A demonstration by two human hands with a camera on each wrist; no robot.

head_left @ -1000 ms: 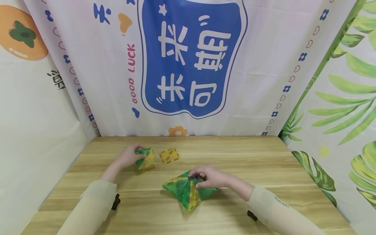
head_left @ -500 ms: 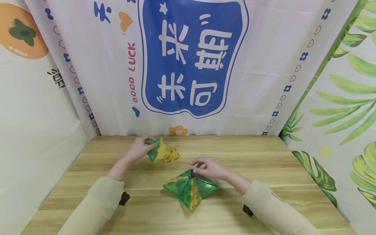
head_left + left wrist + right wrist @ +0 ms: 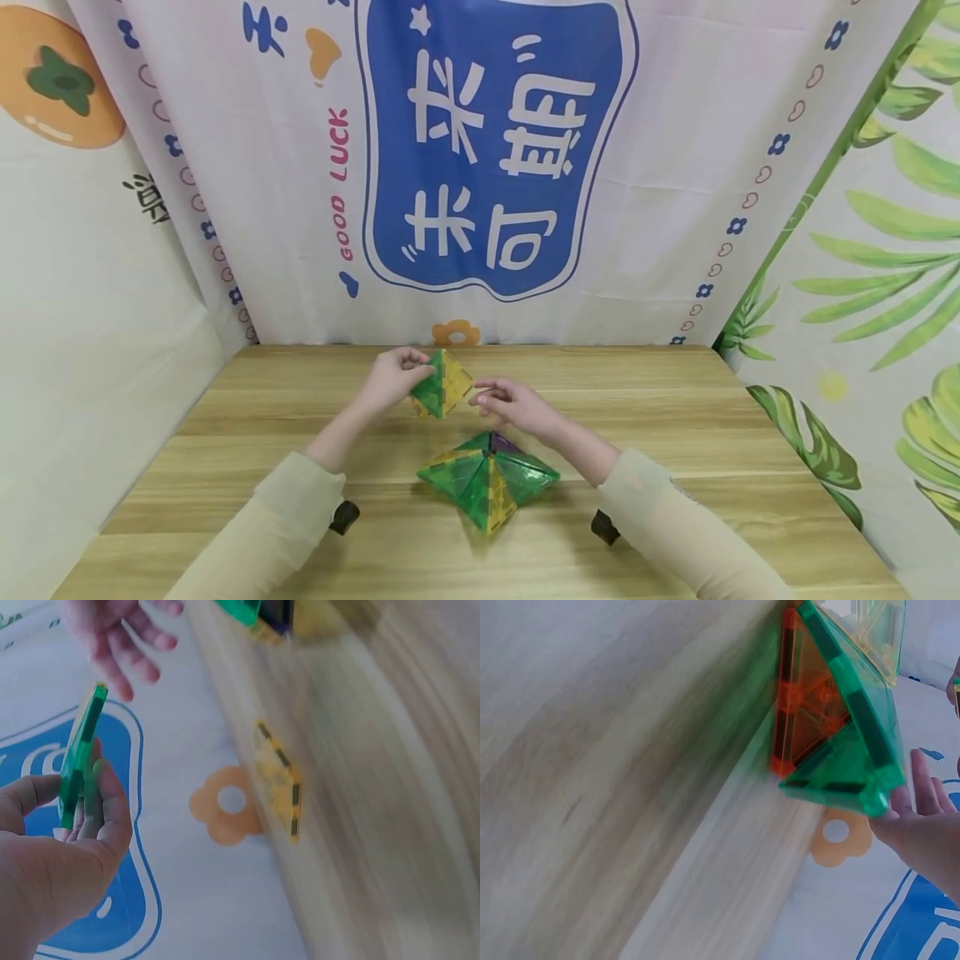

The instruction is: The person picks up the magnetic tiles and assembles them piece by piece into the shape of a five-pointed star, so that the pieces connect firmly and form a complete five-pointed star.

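My left hand (image 3: 393,379) pinches a pair of joined magnetic tiles (image 3: 438,387), green and yellow triangles, by the green side. In the left wrist view the green tile (image 3: 79,761) appears edge-on between thumb and fingers. My right hand (image 3: 521,408) holds nothing; its loosely spread fingers are close to the pair's yellow corner. Nearer me on the table sits a star-shaped magnetic tile structure (image 3: 474,487) of green and yellow triangles, with a purple tile (image 3: 504,443) at its back. The right wrist view shows an orange tile (image 3: 799,712) at its underside.
A flat yellow square tile (image 3: 279,780) lies on the wooden table (image 3: 645,400), mostly behind the held pair in the head view. Printed cloth curtains (image 3: 660,167) stand at the table's back and sides.
My left hand has lifted the green and yellow tile pair and carried it right, over the yellow square tile. My right hand has left the structure's top and moved back towards the pair.
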